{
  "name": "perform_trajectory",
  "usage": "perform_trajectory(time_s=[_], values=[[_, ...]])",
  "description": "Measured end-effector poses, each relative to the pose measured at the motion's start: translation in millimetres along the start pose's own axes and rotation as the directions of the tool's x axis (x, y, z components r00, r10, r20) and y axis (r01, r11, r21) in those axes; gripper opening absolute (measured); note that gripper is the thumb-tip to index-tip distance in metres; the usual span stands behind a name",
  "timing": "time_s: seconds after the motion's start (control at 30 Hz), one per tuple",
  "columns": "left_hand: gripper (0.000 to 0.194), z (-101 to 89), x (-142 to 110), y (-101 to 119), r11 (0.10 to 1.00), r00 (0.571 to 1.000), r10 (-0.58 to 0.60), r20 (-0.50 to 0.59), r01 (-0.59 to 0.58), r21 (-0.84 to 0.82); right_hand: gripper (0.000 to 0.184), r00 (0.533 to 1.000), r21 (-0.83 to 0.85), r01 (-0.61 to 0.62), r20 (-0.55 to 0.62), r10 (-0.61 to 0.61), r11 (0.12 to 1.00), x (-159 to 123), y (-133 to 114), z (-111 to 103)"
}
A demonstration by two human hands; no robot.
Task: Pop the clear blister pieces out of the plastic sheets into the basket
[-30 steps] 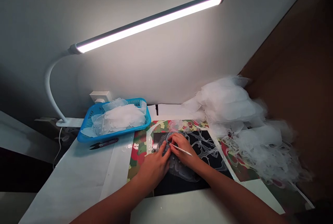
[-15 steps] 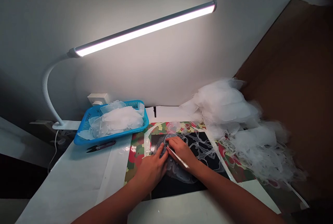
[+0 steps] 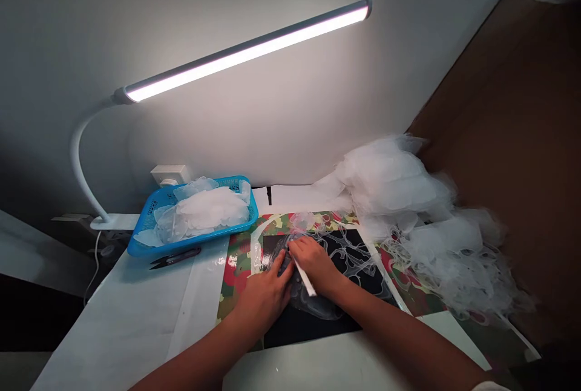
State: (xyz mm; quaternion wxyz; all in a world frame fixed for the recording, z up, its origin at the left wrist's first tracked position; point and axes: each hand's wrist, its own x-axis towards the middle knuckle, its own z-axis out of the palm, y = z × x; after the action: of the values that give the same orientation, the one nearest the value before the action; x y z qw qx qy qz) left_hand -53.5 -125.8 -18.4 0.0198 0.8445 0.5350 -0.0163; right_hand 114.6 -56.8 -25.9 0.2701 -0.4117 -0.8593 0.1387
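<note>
My left hand lies flat, fingers spread, on a clear patterned plastic film that rests on a black sheet. My right hand sits just beside it on the same film and grips a thin white stick, whose free end points down toward me. The film's cut swirling outline runs across the black sheet. Both hands hide the film's middle. The sheet lies on a multicoloured camouflage-printed mat.
A blue plastic basket of clear film scraps stands to the left, with dark thread snips in front of it. A large heap of clear film offcuts lies to the right. A white clamp lamp arches overhead, and a wall socket sits behind.
The white stick has swung from pointing right to pointing down toward me. My hands stay on the film, and the whole view has shifted slightly.
</note>
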Motion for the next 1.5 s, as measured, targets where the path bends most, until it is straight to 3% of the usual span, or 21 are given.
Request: perform_trajectory(time_s=[0.07, 0.1, 0.17, 0.23, 0.33, 0.4, 0.5, 0.57, 0.67, 0.73, 0.8, 0.87, 0.97, 1.07, 1.13, 1.27, 1.33, 1.43, 1.5], values=[[0.049, 1.6, 0, -1, 1.000, 1.000, -0.004, -0.024, 0.004, 0.001, 0.014, 0.977, 0.183, -0.137, -0.137, 0.163, 0.973, 3, 15, -14], [0.048, 2.1, 0, -2, 1.000, 0.999, -0.006, -0.034, 0.006, -0.002, 0.014, 0.934, 0.305, -0.216, -0.212, 0.287, 0.928, 3, 25, -24], [0.048, 2.5, 1, -2, 1.000, 0.999, -0.009, -0.045, 0.008, -0.015, 0.019, 0.791, 0.527, -0.309, -0.320, 0.521, 0.792, 1, 46, -45], [0.048, 2.3, 2, -2, 1.000, 0.999, -0.009, -0.047, 0.008, -0.022, 0.030, 0.666, 0.731, -0.276, -0.323, 0.672, 0.624, -5, 62, -62], [0.048, 1.1, 4, -3, 1.000, 0.999, -0.006, -0.049, 0.004, -0.030, 0.038, 0.572, 0.867, -0.149, -0.316, 0.757, 0.475, -19, 62, -74], [0.047, -1.8, 5, -6, 0.998, 0.999, -0.002, -0.051, -0.001, -0.063, 0.037, 0.590, 0.882, -0.116, -0.309, 0.746, 0.457, -28, 49, -72], [0.036, -12.8, 9, -14, 0.971, 0.998, -0.010, -0.060, -0.005, -0.238, 0.030, 0.723, 0.848, -0.201, -0.209, 0.659, 0.490, -37, 21, -64], [0.034, -23.9, 17, -20, 0.897, 0.993, -0.057, -0.101, 0.006, -0.441, 0.028, 0.790, 0.782, -0.254, -0.171, 0.588, 0.569, -40, 3, -57], [0.047, -37.7, 35, -28, 0.659, 0.984, -0.144, -0.101, 0.019, -0.752, 0.026, 0.856, 0.649, -0.267, -0.179, 0.484, 0.712, -44, -20, -50], [0.052, -39.9, 51, -31, 0.472, 0.993, -0.115, 0.012, 0.066, -0.879, 0.025, 0.907, 0.593, -0.255, -0.127, 0.401, 0.764, -44, -28, -48], [0.046, -35.6, 66, -32, 0.357, 0.993, -0.059, 0.107, 0.121, -0.926, 0.024, 0.938, 0.592, -0.243, -0.059, 0.341, 0.769, -40, -28, -47], [0.037, -27.5, 80, -33, 0.320, 0.991, -0.049, 0.127, 0.136, -0.938, 0.023, 0.934, 0.627, -0.243, -0.054, 0.352, 0.740, -32, -18, -47], [0.035, -16.6, 93, -35, 0.298, 0.991, -0.058, 0.121, 0.133, -0.945, 0.027, 0.886, 0.708, -0.247, -0.111, 0.450, 0.661, -17, 4, -45], [0.037, -13.2, 98, -37, 0.264, 0.994, -0.036, 0.107, 0.113, -0.958, 0.032, 0.862, 0.775, -0.271, -0.067, 0.502, 0.570, -10, 22, -37], [0.037, -14.2, 97, -39, 0.239, 0.995, -0.018, 0.098, 0.100, -0.966, 0.033, 0.859, 0.774, -0.304, -0.030, 0.512, 0.555, -11, 26, -29], [0.037, -15.8, 95, -43, 0.188, 0.997, -0.007, 0.076, 0.076, -0.979, 0.030, 0.864, 0.737, -0.300, -0.059, 0.500, 0.606, -19, 27, -16], [0.040, -14.6, 95, -45, 0.160, 0.997, 0.000, 0.077, 0.076, -0.984, 0.030, 0.875, 0.759, -0.282, -0.048, 0.482, 0.587, -22, 28, -16], [0.044, -11.8, 96, -47, 0.131, 0.996, 0.019, 0.087, 0.083, -0.988, 0.031, 0.910, 0.793, -0.300, 0.072, 0.408, 0.530, -24, 31, -25], [0.045, -10.9, 96, -47, 0.123, 0.995, 0.031, 0.093, 0.088, -0.988, 0.029, 0.927, 0.774, -0.333, 0.163, 0.338, 0.538, -26, 31, -33]])
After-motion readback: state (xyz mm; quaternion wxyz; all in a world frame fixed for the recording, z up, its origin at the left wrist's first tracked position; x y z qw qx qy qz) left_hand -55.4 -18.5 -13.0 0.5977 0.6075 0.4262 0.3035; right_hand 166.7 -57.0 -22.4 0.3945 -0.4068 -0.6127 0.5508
